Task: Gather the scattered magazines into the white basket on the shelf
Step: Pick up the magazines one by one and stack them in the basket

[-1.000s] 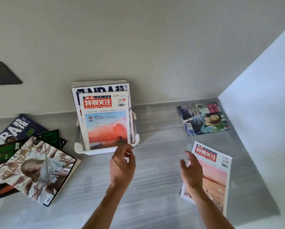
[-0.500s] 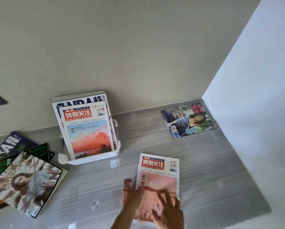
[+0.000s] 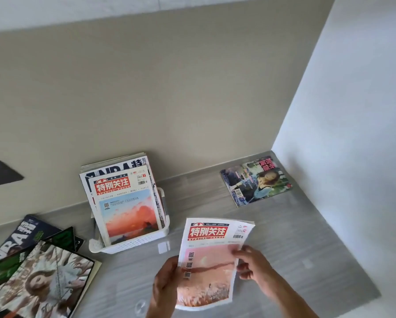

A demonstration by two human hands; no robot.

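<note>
Pink magazine (image 3: 212,262) between both hands' grip

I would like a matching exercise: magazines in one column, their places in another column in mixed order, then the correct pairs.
1. pink-cover magazine
2. sunset-cover magazine
3. woman-cover magazine
4. NBA magazine

A. flat in the far right corner of the shelf
B. upright in the white basket
C. in the left pile
D. held by the left hand and right hand

Pairs: 1-D, 2-B, 3-A, 4-C
</note>
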